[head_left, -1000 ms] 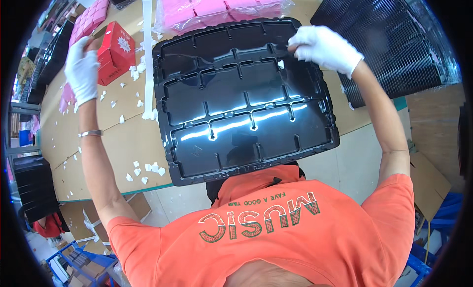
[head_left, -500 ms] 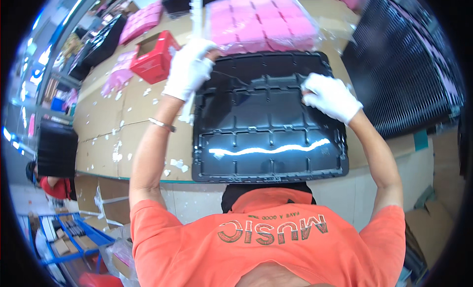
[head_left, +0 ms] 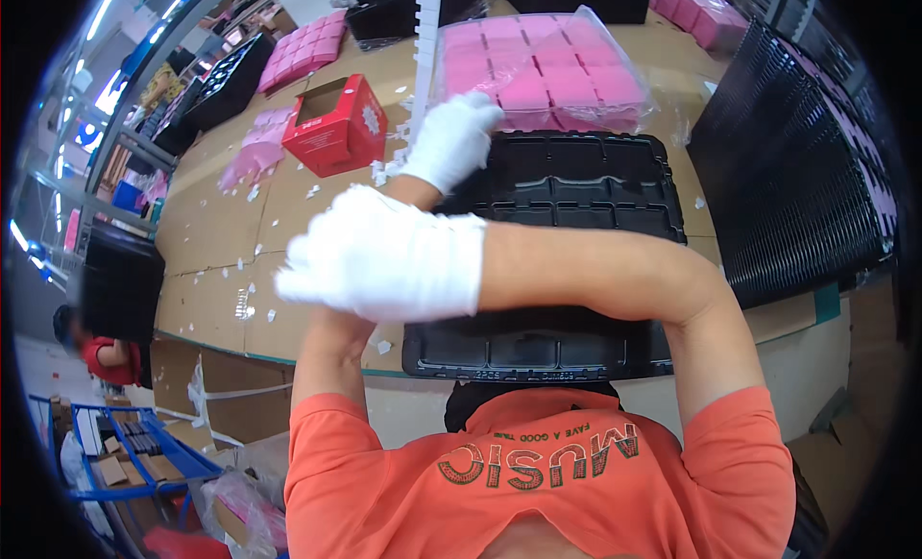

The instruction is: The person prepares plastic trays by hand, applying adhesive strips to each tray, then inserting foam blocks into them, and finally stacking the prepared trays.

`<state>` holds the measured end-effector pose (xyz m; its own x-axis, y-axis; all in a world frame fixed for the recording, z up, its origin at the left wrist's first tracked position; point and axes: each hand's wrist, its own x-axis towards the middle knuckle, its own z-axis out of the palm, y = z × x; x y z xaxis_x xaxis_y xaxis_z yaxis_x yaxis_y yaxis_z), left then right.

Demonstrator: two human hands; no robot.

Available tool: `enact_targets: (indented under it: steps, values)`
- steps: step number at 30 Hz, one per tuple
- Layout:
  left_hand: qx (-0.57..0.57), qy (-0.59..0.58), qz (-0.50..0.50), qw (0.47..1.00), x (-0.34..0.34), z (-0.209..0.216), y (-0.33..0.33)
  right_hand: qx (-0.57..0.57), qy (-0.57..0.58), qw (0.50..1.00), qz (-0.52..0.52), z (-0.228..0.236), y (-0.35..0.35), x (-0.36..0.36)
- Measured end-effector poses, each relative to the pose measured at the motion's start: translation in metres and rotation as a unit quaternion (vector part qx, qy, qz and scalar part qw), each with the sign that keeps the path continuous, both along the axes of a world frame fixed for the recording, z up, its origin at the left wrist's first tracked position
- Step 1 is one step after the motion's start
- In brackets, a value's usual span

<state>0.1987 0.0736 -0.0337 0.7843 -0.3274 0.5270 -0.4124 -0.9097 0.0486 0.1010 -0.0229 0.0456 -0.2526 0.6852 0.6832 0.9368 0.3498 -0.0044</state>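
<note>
White gloves cover both hands. My left hand [head_left: 449,144] is by the far left corner of a black moulded plastic tray [head_left: 538,352], its fingers curled; whatever may be in them is hidden. A long white notched strip [head_left: 424,69] runs away just left of that hand. My right arm crosses over the tray, and my right hand [head_left: 384,256] is above my left forearm. Its fingers point left and are bent together, with nothing I can make out in them. The crossing arm covers the tray's middle.
Pink foam blocks in clear plastic [head_left: 543,69] lie beyond the tray. An open red box [head_left: 336,127] stands at the left, near scattered white scraps [head_left: 254,192]. Stacked black trays [head_left: 788,165] rise at the right. A person in red [head_left: 110,359] is at the far left.
My right hand has swung from the tray's right side to the left, across my left forearm. My left hand has shifted slightly right toward the tray. The view has shifted a little.
</note>
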Motion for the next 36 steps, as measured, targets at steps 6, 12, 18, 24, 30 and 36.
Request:
enact_targets:
  steps: [6,12,18,24,30,36]
  values:
    - [-0.058,-0.020,-0.003,0.998,0.036,-0.023,0.063,0.035,0.099,0.949,-0.298,-0.027,-0.099,0.105]
    - [0.014,0.037,0.083,0.996,0.054,-0.033,0.033,-0.109,0.036,0.810,-0.576,-0.077,-0.205,0.266]
    - [0.104,0.070,0.136,0.983,0.039,-0.023,0.034,-0.233,-0.083,0.788,-0.564,-0.092,-0.203,0.264]
    - [0.147,0.039,0.139,0.978,0.042,-0.018,0.032,-0.190,-0.144,0.787,-0.569,-0.093,-0.208,0.272]
    - [0.102,0.063,0.156,0.980,0.039,-0.020,0.038,-0.173,-0.078,0.804,-0.564,-0.083,-0.207,0.274]
    - [0.081,0.005,0.159,0.984,0.037,-0.026,0.039,-0.067,0.103,0.831,-0.543,-0.076,-0.200,0.287]
